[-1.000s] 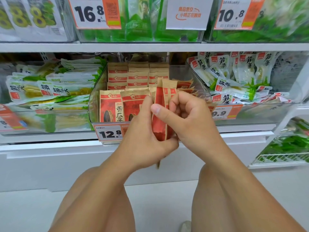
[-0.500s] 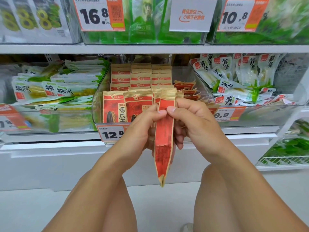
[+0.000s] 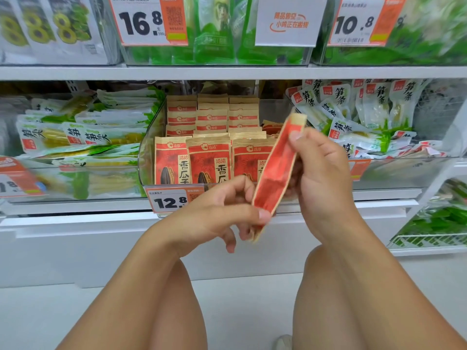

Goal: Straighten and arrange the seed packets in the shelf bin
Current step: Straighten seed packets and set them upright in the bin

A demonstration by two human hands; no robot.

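A red and tan seed packet (image 3: 275, 173) hangs edge-on in front of the shelf, tilted with its top to the right. My right hand (image 3: 321, 173) grips its upper part, thumb on the near face. My left hand (image 3: 222, 215) pinches its lower end between thumb and fingers. Behind them, the clear shelf bin (image 3: 147, 152) holds rows of matching seed packets (image 3: 208, 160) standing upright, with a few lying loose at the back right.
A 12.8 price tag (image 3: 169, 200) hangs on the bin's front. Neighbouring bins hold green and white bamboo snack packs (image 3: 83, 137) on the left and more bamboo snack packs (image 3: 358, 114) on the right. Another shelf runs above. My knees are below.
The packet went from upright to tilted rightward and was lifted slightly. My left hand slid down to its lower end while my right hand stayed near its top.
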